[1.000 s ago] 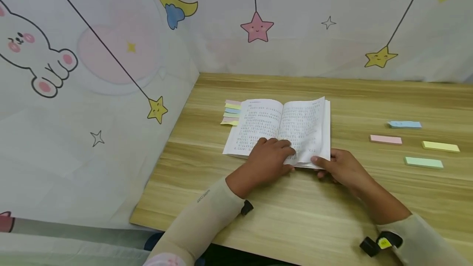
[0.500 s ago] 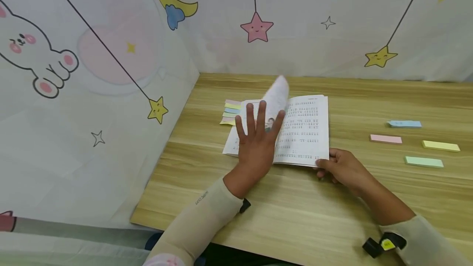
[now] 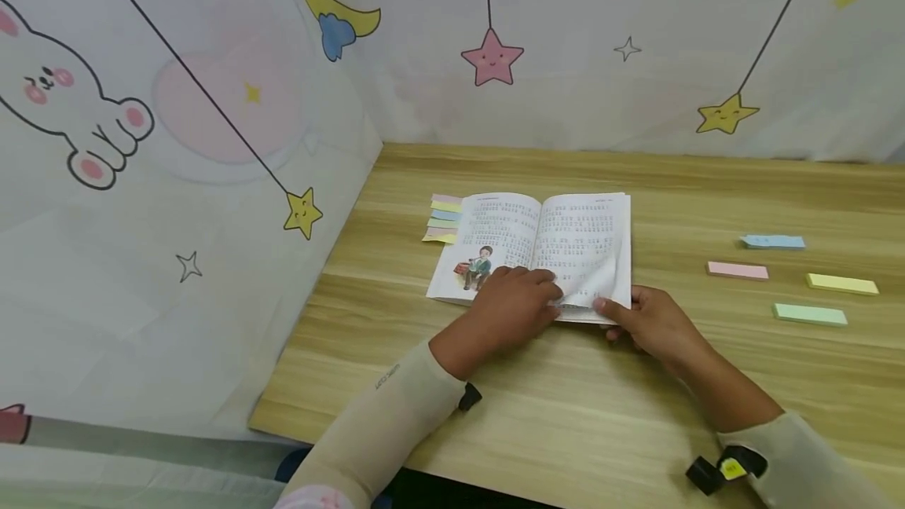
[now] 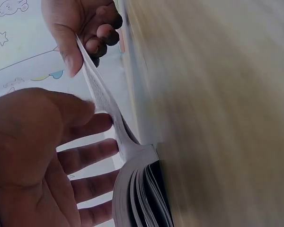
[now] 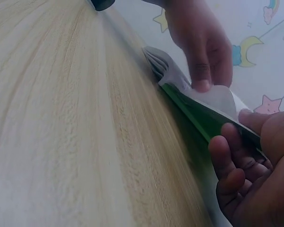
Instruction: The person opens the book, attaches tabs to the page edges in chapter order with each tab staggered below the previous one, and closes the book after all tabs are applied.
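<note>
An open book (image 3: 474, 218) with printed pages lies on the wooden table, its left page showing a drawing of a seated figure. My left hand (image 3: 512, 301) lies across the lower middle of the book, fingertips on the right page, which bulges beside them. Fairly straight fingers (image 4: 92, 153) touch the page (image 4: 102, 92) in the left wrist view. At the book's lower right corner my right hand (image 3: 657, 316) pinches the pages and cover, thumb on top and fingers beneath. The green underside of the cover (image 5: 191, 111) shows in the right wrist view, that corner tilted up.
Coloured sticky tabs (image 3: 444, 214) stick out from the book's left edge. To the right lie separate tab pads: blue (image 3: 773, 242), pink (image 3: 738, 270), yellow (image 3: 843, 283) and green (image 3: 809, 315). A patterned cloth wall (image 3: 566, 100) borders the table behind and left.
A raised page has turned over to the left, bringing the drawing into view. My left hand has swung back right and down onto the right page; the right hand keeps its hold.
</note>
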{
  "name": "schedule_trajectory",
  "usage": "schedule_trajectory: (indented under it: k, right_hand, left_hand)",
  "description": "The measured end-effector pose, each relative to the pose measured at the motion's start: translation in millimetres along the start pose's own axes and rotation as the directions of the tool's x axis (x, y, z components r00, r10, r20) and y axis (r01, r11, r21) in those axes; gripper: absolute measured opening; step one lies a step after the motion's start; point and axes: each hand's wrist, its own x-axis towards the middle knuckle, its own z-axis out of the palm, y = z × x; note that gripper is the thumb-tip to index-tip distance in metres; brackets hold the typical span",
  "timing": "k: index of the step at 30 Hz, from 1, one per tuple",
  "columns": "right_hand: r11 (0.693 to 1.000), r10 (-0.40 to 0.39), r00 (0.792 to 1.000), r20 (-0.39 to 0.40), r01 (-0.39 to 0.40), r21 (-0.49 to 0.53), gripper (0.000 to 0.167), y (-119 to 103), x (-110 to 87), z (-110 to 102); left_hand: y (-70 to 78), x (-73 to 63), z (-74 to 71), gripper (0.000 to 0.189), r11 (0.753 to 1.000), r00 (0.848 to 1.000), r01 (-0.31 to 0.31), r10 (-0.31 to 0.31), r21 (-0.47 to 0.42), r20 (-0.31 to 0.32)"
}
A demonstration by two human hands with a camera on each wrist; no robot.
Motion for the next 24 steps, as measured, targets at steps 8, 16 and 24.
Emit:
schedule_trajectory:
  k: [8, 16, 24]
  right_hand:
    - [1.0, 0.002, 1.0, 0.02, -0.002, -0.012, 0.044, 3.1, -1.0, -1.5]
    - [0.999, 0.008, 1.0, -0.011, -0.009, -0.05, 0.047, 5.0, -1.4, -1.9]
    - [0.981, -0.001, 1.0, -0.019, -0.003, -0.192, 0.047, 4.4, -3.2, -11.4]
  left_hand:
    - [-8.9, -1.9, 4.6, 0.058, 0.971, 0.875, 0.234, -0.23, -0.043, -0.426]
    - [-10.0, -10.7, -2.0, 0.049, 0.971, 0.964, 0.195, -0.164, 0.136, -0.209]
    - [-4.6, -14.5, -1.7, 0.042, 1.0, 0.993, 0.011, -0.014, 0.022, 0.117]
